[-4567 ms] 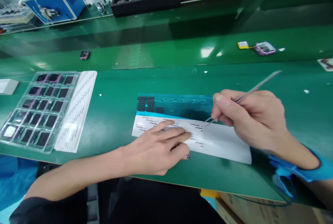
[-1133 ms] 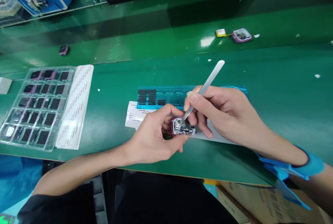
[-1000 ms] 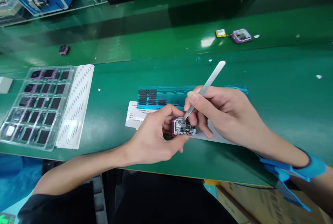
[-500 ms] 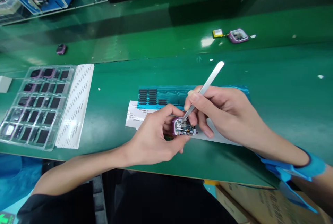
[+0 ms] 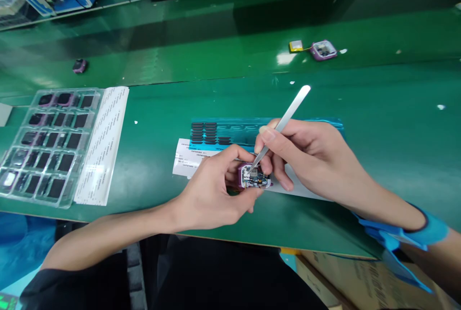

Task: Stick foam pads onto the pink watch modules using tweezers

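Observation:
My left hand (image 5: 216,192) is closed around a small purple watch case (image 5: 256,178), gripping it between fingers and thumb. The case is open on its upper side, baring a circuit board and wires. In my right hand (image 5: 306,151) a pair of silver tweezers (image 5: 288,113) is pinched, slanting down to the left. Their tips reach the board inside the case; whether they hold a part is too small to tell. Just behind my hands lies a blue film sheet (image 5: 252,132) bearing rows of black strips (image 5: 204,133).
White printed backing paper (image 5: 183,158) sticks out beneath my left hand. To the left are a clear compartment tray (image 5: 68,199) with watch parts and a paper strip (image 5: 103,151). Farther back sit another purple case (image 5: 324,50) wired to a yellow battery (image 5: 296,46), and a small purple watch (image 5: 79,66).
The camera view has shifted slightly, so the tray and the things at the back appear a little farther left. My hands, the watch case and the tweezers keep nearly the same pose.

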Demonstrator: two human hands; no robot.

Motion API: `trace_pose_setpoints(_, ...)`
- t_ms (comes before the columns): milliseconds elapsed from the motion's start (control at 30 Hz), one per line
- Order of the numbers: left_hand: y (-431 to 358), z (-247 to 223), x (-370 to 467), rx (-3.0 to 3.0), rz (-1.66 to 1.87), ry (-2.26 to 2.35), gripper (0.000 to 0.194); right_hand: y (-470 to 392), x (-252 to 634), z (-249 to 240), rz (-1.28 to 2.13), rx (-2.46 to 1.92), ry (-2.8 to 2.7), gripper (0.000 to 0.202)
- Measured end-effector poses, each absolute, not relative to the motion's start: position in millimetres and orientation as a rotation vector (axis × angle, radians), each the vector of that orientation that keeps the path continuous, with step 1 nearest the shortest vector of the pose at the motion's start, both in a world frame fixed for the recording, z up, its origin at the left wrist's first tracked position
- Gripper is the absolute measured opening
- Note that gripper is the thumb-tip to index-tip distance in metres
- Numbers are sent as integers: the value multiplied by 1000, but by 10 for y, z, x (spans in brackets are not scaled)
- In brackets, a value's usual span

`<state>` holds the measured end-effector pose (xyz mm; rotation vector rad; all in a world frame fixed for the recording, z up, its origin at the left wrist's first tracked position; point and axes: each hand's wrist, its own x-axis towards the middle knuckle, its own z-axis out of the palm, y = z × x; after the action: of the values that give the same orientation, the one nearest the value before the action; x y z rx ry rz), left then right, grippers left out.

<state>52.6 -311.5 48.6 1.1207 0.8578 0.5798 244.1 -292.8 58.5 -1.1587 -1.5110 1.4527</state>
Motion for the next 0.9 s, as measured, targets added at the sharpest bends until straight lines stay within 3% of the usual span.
trace_pose_setpoints(267, -3117, 462, 526, 1166, 604, 843, 28, -2940, 2443, 578, 1424, -1168, -1510, 48)
trace_pose_setpoints(433, -3090, 469, 486, 1136, 597, 766, 16, -2955, 2439, 577, 1377, -1157, -1531, 49)
trace_pose_setpoints(733, -3048, 470, 456, 1206, 545, 798, 13, -3020, 2460, 583, 984, -1045, -1675, 36)
trace_pose_setpoints(900, -3072, 494, 455, 1255, 536, 826, 22, -3013, 2513, 569, 792, -1123, -1549, 29)
